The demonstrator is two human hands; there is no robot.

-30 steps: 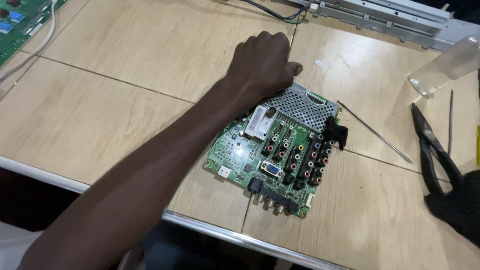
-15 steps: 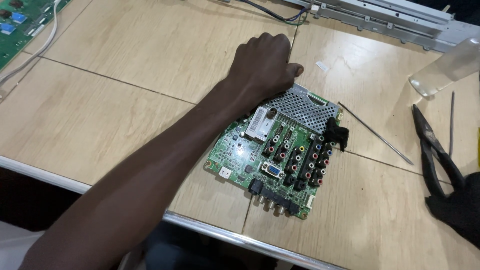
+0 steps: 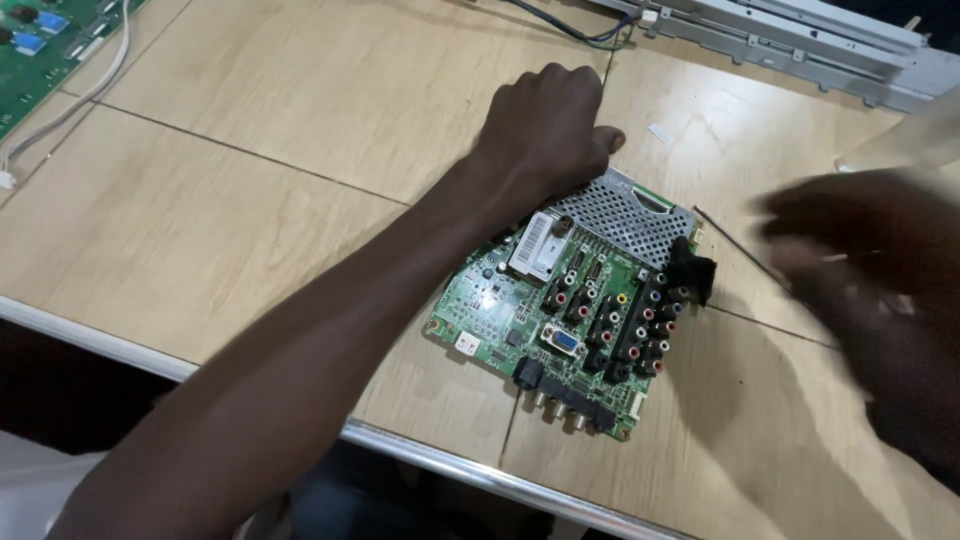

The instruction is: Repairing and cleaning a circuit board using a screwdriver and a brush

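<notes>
A green circuit board [image 3: 590, 330] lies on the wooden table, with a perforated metal shield [image 3: 620, 215] at its far end and rows of coloured sockets along its right side. My left hand [image 3: 545, 125] reaches across from the lower left. Its fingers are curled down on the board's far corner, beside the shield. My right hand [image 3: 870, 260] is at the right of the board, above the table and heavily blurred. Whether it holds anything cannot be made out.
A thin metal rod [image 3: 725, 240] lies on the table just right of the board, partly under my right hand. Another green board [image 3: 30, 60] with white wires [image 3: 100, 70] sits at the far left corner. A grey metal frame [image 3: 800, 40] runs along the back. The table's metal front edge [image 3: 440, 450] is close.
My right hand has swept in from the right edge over the table toward the board, covering the black pliers seen there before. My left hand and the board have stayed put.
</notes>
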